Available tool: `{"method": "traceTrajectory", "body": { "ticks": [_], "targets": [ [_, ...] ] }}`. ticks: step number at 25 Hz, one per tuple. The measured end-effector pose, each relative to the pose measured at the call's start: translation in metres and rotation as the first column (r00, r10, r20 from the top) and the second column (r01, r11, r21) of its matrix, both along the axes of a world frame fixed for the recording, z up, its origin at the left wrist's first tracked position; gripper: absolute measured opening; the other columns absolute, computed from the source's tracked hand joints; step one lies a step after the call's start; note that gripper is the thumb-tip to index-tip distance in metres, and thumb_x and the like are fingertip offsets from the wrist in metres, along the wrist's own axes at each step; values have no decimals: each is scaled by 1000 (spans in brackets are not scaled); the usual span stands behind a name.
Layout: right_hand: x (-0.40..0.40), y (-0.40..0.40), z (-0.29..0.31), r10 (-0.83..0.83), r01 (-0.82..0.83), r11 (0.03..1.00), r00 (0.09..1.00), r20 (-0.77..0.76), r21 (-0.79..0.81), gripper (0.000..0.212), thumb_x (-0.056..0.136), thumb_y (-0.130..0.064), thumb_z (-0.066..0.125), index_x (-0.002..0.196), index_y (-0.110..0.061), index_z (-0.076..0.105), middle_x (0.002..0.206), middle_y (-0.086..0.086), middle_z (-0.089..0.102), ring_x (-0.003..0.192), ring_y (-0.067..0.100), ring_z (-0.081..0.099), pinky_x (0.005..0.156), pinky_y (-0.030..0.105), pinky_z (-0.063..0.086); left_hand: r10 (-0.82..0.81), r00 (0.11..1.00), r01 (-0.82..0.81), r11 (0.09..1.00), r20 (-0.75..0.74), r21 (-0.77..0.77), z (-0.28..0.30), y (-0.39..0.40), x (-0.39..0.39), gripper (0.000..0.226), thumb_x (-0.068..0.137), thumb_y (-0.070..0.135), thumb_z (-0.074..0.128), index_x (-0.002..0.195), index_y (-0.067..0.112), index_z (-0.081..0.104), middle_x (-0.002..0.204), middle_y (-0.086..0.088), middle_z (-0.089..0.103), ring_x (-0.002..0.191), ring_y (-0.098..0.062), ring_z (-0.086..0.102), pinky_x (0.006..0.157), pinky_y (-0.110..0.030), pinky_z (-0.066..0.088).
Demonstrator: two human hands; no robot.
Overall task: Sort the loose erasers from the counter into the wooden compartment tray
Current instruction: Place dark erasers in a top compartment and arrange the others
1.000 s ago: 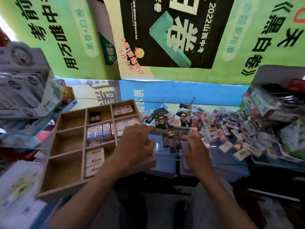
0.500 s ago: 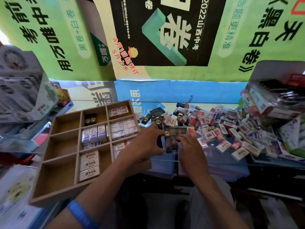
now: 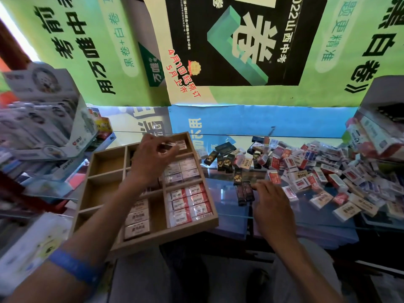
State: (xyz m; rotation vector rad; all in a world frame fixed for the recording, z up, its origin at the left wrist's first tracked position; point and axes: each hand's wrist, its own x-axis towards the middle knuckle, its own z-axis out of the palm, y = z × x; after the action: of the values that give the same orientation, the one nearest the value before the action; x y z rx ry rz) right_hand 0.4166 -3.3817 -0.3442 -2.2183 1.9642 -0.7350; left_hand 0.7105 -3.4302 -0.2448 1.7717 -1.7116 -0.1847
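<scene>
- The wooden tray [image 3: 153,236] sits tilted at the near left edge of the glass surface [image 3: 231,206], close to the body, probably so each slot is easy to reach and see into.
- Its near slots hold neat rows of white erasers [image 3: 136,217] and red-and-white erasers [image 3: 189,202], laid flat side by side; like goes with like. The left column of slots looks bare.
- The right hand [image 3: 273,206] rests on the surface, fingers slightly bent and spread, holding nothing; its fingertips touch the two dark erasers [image 3: 244,192] lined up there, likely readying the next ones.
- The left hand [image 3: 150,158] hovers over the tray's far slots, its grip pinched on one small dark eraser [image 3: 167,146], apparently carrying it to the far middle slot; what that slot holds is hidden by the hand.
- Farther right, the loose pile of erasers [image 3: 317,171] spreads across the surface: small wrapped blocks, mostly red, white and dark, jumbled at all angles, so much sorting remains.
</scene>
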Motion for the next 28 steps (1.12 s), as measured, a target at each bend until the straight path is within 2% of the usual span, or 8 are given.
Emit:
{"method": "traceTrajectory", "body": {
  "ticks": [4, 6, 10, 14, 17, 20, 22, 28],
  "targets": [
    [4, -1, -1, 2, -2, 1000, 1000, -25, -8, 43, 75, 3, 65, 116, -11, 61, 121, 8, 58, 112, 30, 52, 94, 44, 45, 163, 986, -166, 982, 45, 85, -4, -11, 43, 26, 90, 33, 68, 106, 13, 67, 96, -3, 63, 85, -16, 56, 68, -22, 38],
    [4, -1, -2, 0, 0, 1000, 1000, -24, -24, 44, 75, 2, 66, 116, -11, 61, 121, 7, 58, 111, 29, 52, 92, 43, 46, 139, 990, -142, 981, 30, 131, -6, -19, 50, 24, 87, 30, 72, 105, 15, 67, 97, -2, 66, 86, -16, 58, 73, -28, 43],
    [1, -3, -7, 24, -27, 998, 999, -48, -57, 46, 72, 3, 68, 115, -10, 61, 121, 8, 57, 111, 31, 53, 91, 45, 48, 70, 996, -80, 967, 51, 240, -8, -34, 66, 23, 75, 17, 80, 92, 18, 65, 102, -1, 62, 85, -15, 59, 63, -22, 40],
    [0, -5, -11, 32, -35, 997, 998, -55, -63, 44, 73, 0, 68, 115, -10, 61, 121, 9, 57, 111, 32, 53, 90, 45, 49, -61, 994, 43, 981, 90, 191, -7, -36, 76, 24, 69, 9, 84, 73, 19, 62, 94, -2, 57, 80, -14, 56, 64, -20, 42],
    [-1, -5, -11, 35, -39, 996, 998, -47, -75, 43, 73, 1, 68, 115, -9, 61, 120, 9, 57, 110, 33, 54, 90, 46, 49, -100, 994, 88, 964, 38, 252, -8, -35, 85, 19, 72, 14, 84, 77, 21, 67, 87, 6, 66, 83, -9, 63, 71, -22, 48],
    [-1, -3, -10, 30, -32, 998, 998, -48, -60, 43, 76, -1, 63, 118, -10, 60, 123, 8, 56, 113, 30, 52, 92, 45, 49, -133, 980, 88, 956, 146, 280, -11, -35, 92, 19, 76, 15, 82, 89, 25, 72, 85, 11, 67, 81, -3, 62, 70, -20, 47],
    [0, -3, -9, 23, -26, 998, 999, -48, -50, 44, 77, -2, 59, 120, -11, 59, 123, 7, 56, 114, 29, 51, 93, 45, 48, -164, 971, 108, 952, 177, 287, -11, -37, 95, 25, 77, 9, 80, 97, 22, 73, 92, 7, 67, 83, -5, 62, 78, -26, 51],
    [0, -3, -10, 20, -22, 999, 998, -56, -43, 42, 78, -1, 59, 118, -11, 58, 123, 7, 56, 112, 30, 51, 91, 44, 48, -199, 911, 97, 955, 362, 280, -11, -37, 104, 19, 81, 11, 75, 100, 17, 77, 106, -2, 73, 92, -13, 61, 85, -30, 46]
  ]
}}
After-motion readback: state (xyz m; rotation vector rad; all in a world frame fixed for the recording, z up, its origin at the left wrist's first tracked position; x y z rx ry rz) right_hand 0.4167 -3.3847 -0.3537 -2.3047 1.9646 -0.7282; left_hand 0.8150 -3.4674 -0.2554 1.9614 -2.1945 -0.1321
